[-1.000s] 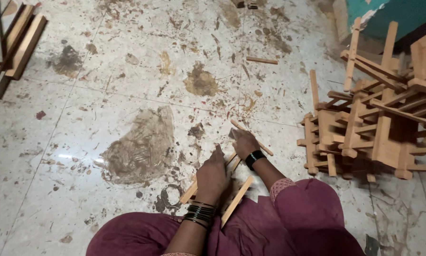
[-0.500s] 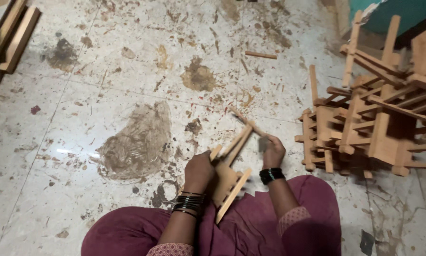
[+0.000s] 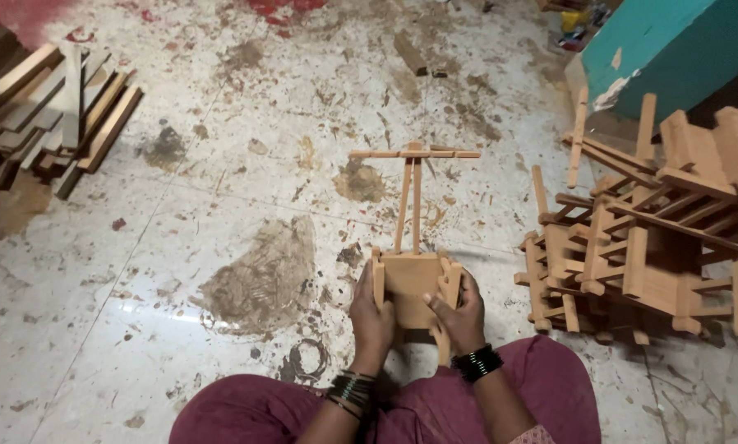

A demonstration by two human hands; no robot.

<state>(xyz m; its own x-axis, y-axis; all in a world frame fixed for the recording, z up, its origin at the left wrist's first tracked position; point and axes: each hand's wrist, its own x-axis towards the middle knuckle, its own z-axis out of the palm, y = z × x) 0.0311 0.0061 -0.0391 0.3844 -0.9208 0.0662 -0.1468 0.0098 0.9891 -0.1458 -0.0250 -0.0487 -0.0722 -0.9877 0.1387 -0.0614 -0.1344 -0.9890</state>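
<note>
I hold a small wooden frame [image 3: 412, 279] upright in front of my knees. Its flat square base sits between my palms, and two thin sticks rise from it to a crossbar [image 3: 414, 154] at the top. My left hand [image 3: 371, 316] grips the base's left side. On the right side my right hand [image 3: 459, 316] clasps it, thumb across the front. Dark bangles circle both wrists. My maroon clothing [image 3: 402, 407] fills the bottom of the view.
A pile of similar finished wooden frames [image 3: 648, 238] lies on the floor at the right. Loose wooden slats [image 3: 48, 107] are stacked at the far left. A teal box [image 3: 665, 45] stands at the upper right. The pale tiled floor [image 3: 180, 271] is stained with brown patches.
Both hands have lifted the wooden piece from the floor and turned it upright. The right hand, apart half a second ago, now grips the base too. The view has tilted up.
</note>
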